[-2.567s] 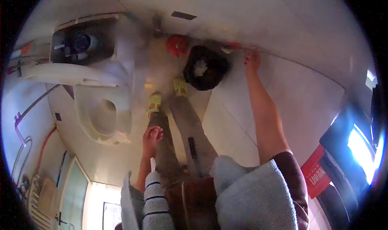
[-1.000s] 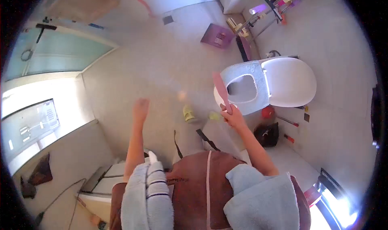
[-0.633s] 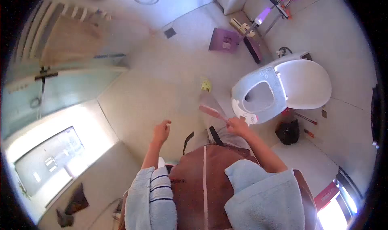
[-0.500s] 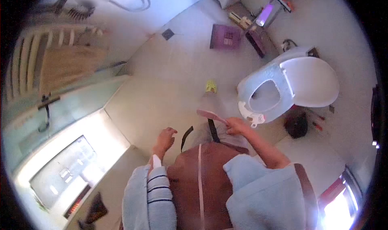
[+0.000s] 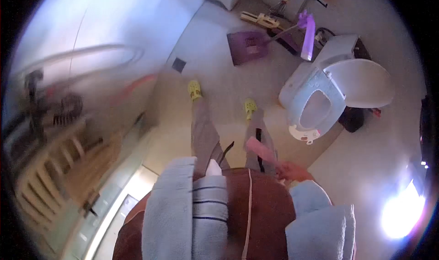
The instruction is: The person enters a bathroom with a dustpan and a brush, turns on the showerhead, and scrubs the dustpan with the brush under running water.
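Note:
My right hand [image 5: 295,171] is closed around the handle of a pink flat, paddle-shaped thing [image 5: 261,150]. It points up and left in front of my right leg; blur hides its exact kind. My left hand is out of sight, with the towel and my body covering that side. A light blue towel [image 5: 169,209] with dark stripes hangs over my shoulders, its ends lying on a brown garment [image 5: 238,196]. Dark straps [image 5: 259,150] dangle before my grey trousers [image 5: 206,127]. Yellow-green clogs [image 5: 194,90] are on my feet.
At right stands a toilet with its lid [image 5: 361,84] raised and a light blue padded seat [image 5: 331,93]. A purple dustpan [image 5: 249,47] and a purple bottle [image 5: 309,38] are beyond it. A wooden slatted rack [image 5: 41,187] and glass panel are at left.
The view has swung left and both clogs now show. My left hand, open before, has gone out of sight. My right hand still grips the pink thing, now nearer my body.

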The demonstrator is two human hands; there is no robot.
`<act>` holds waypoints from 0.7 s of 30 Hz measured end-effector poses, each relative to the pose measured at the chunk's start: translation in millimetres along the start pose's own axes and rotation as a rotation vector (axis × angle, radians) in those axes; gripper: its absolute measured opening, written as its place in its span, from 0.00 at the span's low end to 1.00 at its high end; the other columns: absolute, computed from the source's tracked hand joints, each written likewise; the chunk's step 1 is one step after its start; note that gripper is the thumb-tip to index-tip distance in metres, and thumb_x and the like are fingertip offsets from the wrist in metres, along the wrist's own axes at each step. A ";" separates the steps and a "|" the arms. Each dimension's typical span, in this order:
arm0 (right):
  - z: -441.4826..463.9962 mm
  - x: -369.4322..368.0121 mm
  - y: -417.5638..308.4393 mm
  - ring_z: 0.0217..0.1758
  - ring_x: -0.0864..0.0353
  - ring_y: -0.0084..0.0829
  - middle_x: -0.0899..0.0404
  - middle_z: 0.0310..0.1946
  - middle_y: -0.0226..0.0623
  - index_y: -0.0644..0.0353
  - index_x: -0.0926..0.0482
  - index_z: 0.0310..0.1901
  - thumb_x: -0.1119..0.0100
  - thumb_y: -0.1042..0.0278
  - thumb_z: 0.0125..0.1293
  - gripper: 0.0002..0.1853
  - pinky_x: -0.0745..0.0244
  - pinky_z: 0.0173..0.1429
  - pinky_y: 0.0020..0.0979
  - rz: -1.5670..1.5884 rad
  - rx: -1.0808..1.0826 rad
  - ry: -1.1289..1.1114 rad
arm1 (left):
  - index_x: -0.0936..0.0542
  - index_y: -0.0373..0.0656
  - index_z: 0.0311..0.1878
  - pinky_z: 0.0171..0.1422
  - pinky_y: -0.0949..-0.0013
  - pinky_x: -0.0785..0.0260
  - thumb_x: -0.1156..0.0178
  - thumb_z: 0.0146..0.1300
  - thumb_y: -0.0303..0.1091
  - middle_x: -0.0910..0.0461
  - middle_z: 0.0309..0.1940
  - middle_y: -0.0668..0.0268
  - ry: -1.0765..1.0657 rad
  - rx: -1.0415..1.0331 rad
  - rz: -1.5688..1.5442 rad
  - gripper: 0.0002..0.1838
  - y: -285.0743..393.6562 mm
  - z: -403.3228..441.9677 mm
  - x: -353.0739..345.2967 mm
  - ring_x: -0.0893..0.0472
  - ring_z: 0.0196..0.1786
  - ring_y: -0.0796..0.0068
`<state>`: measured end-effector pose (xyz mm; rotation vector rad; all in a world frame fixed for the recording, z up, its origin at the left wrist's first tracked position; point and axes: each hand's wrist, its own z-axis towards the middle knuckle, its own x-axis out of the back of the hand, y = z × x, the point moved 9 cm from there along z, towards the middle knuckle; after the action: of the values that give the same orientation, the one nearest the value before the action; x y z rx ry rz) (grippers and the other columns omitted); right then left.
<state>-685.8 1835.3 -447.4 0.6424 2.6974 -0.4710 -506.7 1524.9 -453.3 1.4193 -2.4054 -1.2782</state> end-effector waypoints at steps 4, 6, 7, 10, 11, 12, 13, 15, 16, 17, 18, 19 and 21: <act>66.5 -47.7 -59.8 0.24 0.30 0.18 0.30 0.22 0.24 0.57 0.29 0.32 0.39 0.66 0.52 0.10 0.35 0.26 0.22 -0.044 0.144 0.092 | 0.26 0.43 0.42 0.42 0.61 0.30 0.46 0.57 0.38 0.22 0.35 0.56 -0.220 0.232 0.194 0.13 -20.4 -4.5 95.4 0.22 0.36 0.59; 99.1 -45.6 -97.5 0.21 0.32 0.18 0.30 0.21 0.25 0.57 0.29 0.33 0.40 0.64 0.54 0.10 0.36 0.24 0.22 -0.029 0.254 0.209 | 0.27 0.42 0.42 0.42 0.60 0.30 0.46 0.57 0.39 0.22 0.36 0.56 -0.144 0.273 0.312 0.13 -8.8 22.6 176.7 0.22 0.37 0.59; 112.9 -33.6 -107.7 0.19 0.33 0.17 0.30 0.20 0.25 0.56 0.29 0.36 0.41 0.62 0.55 0.11 0.38 0.21 0.21 0.099 0.195 0.275 | 0.27 0.42 0.42 0.42 0.60 0.30 0.46 0.57 0.40 0.22 0.36 0.56 -0.061 0.294 0.375 0.14 3.7 42.8 223.3 0.22 0.37 0.59; 162.3 28.9 -132.8 0.14 0.37 0.14 0.30 0.19 0.25 0.52 0.30 0.43 0.47 0.58 0.60 0.12 0.46 0.13 0.18 0.542 0.078 0.529 | 0.30 0.40 0.46 0.48 0.56 0.33 0.45 0.56 0.36 0.25 0.41 0.53 0.409 0.124 0.806 0.16 75.3 144.3 387.1 0.25 0.45 0.53; 182.7 58.8 -135.2 0.13 0.39 0.14 0.31 0.18 0.25 0.51 0.31 0.45 0.50 0.58 0.62 0.12 0.49 0.12 0.18 0.628 0.188 0.657 | 0.31 0.39 0.49 0.51 0.56 0.34 0.44 0.55 0.33 0.26 0.45 0.52 0.595 -0.014 1.010 0.19 94.3 179.5 432.9 0.26 0.48 0.52; 202.9 83.4 -135.7 0.13 0.39 0.14 0.31 0.18 0.25 0.53 0.32 0.46 0.51 0.58 0.64 0.13 0.48 0.12 0.19 0.722 0.270 0.755 | 0.34 0.39 0.53 0.53 0.57 0.34 0.42 0.55 0.33 0.28 0.48 0.52 0.706 -0.171 0.942 0.23 125.9 211.4 457.0 0.27 0.50 0.53; 222.8 105.3 -134.4 0.13 0.39 0.15 0.32 0.17 0.25 0.54 0.32 0.47 0.53 0.58 0.65 0.13 0.47 0.13 0.19 0.817 0.354 0.850 | 0.35 0.38 0.56 0.54 0.57 0.35 0.43 0.55 0.35 0.28 0.47 0.51 0.774 -0.439 0.865 0.26 149.3 249.7 472.4 0.29 0.51 0.50; 265.9 145.0 -114.6 0.13 0.40 0.15 0.33 0.16 0.26 0.56 0.31 0.46 0.54 0.58 0.66 0.13 0.47 0.14 0.21 0.931 0.407 0.967 | 0.39 0.40 0.59 0.58 0.62 0.37 0.39 0.52 0.39 0.30 0.52 0.50 0.700 -0.344 0.847 0.32 187.8 325.7 477.4 0.30 0.55 0.56; 289.7 160.6 -101.0 0.13 0.40 0.16 0.33 0.16 0.26 0.57 0.31 0.45 0.55 0.58 0.66 0.12 0.47 0.14 0.21 0.953 0.372 0.992 | 0.40 0.40 0.61 0.59 0.62 0.38 0.39 0.52 0.40 0.31 0.53 0.50 0.654 -0.264 0.909 0.34 198.0 364.9 475.7 0.31 0.56 0.57; 309.6 184.6 -94.1 0.13 0.40 0.16 0.34 0.15 0.26 0.57 0.30 0.43 0.55 0.58 0.66 0.12 0.47 0.14 0.21 0.967 0.350 1.021 | 0.41 0.41 0.62 0.60 0.62 0.38 0.39 0.52 0.40 0.31 0.54 0.50 0.647 -0.485 0.880 0.36 218.3 411.3 474.5 0.30 0.56 0.57; 333.1 221.9 -90.0 0.13 0.40 0.17 0.34 0.15 0.26 0.57 0.30 0.41 0.55 0.58 0.66 0.11 0.47 0.14 0.21 0.850 0.346 1.052 | 0.43 0.42 0.63 0.60 0.62 0.39 0.38 0.51 0.41 0.31 0.54 0.50 0.621 -0.716 0.847 0.37 224.9 464.9 474.1 0.30 0.56 0.58; 335.2 245.3 -96.4 0.14 0.40 0.17 0.35 0.14 0.27 0.56 0.29 0.39 0.55 0.58 0.66 0.11 0.47 0.15 0.22 0.728 0.328 1.067 | 0.40 0.47 0.63 0.61 0.64 0.40 0.42 0.55 0.46 0.29 0.53 0.51 0.482 -0.721 0.701 0.33 227.4 488.4 474.6 0.28 0.54 0.58; 348.1 282.5 -94.7 0.15 0.40 0.18 0.35 0.15 0.26 0.56 0.29 0.35 0.55 0.59 0.66 0.11 0.46 0.16 0.23 0.585 0.305 1.116 | 0.33 0.49 0.59 0.59 0.66 0.39 0.46 0.59 0.51 0.25 0.48 0.56 0.225 -0.493 0.946 0.27 227.4 502.5 459.0 0.27 0.51 0.61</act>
<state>-888.0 1726.0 -843.8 2.2466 3.1007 -0.4282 -1147.2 1542.3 -776.5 0.1988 -1.9541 -1.1943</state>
